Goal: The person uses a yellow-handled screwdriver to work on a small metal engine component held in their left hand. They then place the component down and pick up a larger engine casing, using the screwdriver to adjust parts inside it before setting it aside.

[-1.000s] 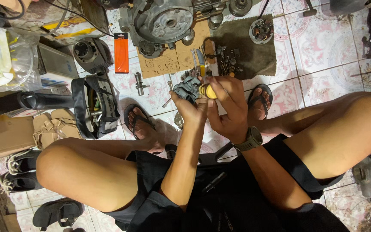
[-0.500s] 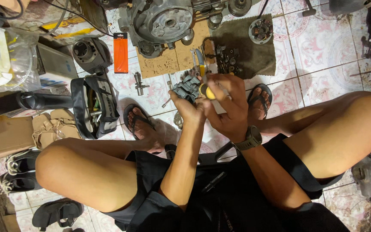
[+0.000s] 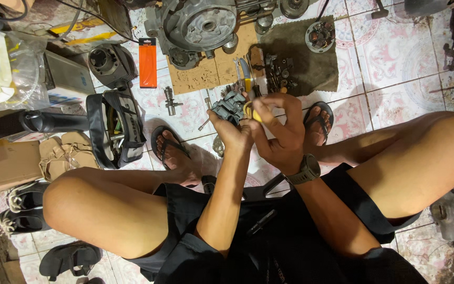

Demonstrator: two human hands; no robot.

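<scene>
Grey metal part (image 3: 229,107) sits gripped in left hand (image 3: 232,131) fingers; right hand (image 3: 279,131) fingers grip yellow-handled tool (image 3: 251,111) against it.

Grey metal carburetor (image 3: 228,107), yellow-handled screwdriver (image 3: 252,112) against it.

Repair workshop: engine casing (image 3: 200,23), scattered parts (image 3: 279,73).

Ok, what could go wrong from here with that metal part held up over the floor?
The left hand alone holds the small grey metal part in mid-air, so a push from the yellow-handled tool in the right hand might slip onto the fingers. Anything that drops could get lost among the loose bits on the dark cloth or hit the sandalled foot below.
</scene>
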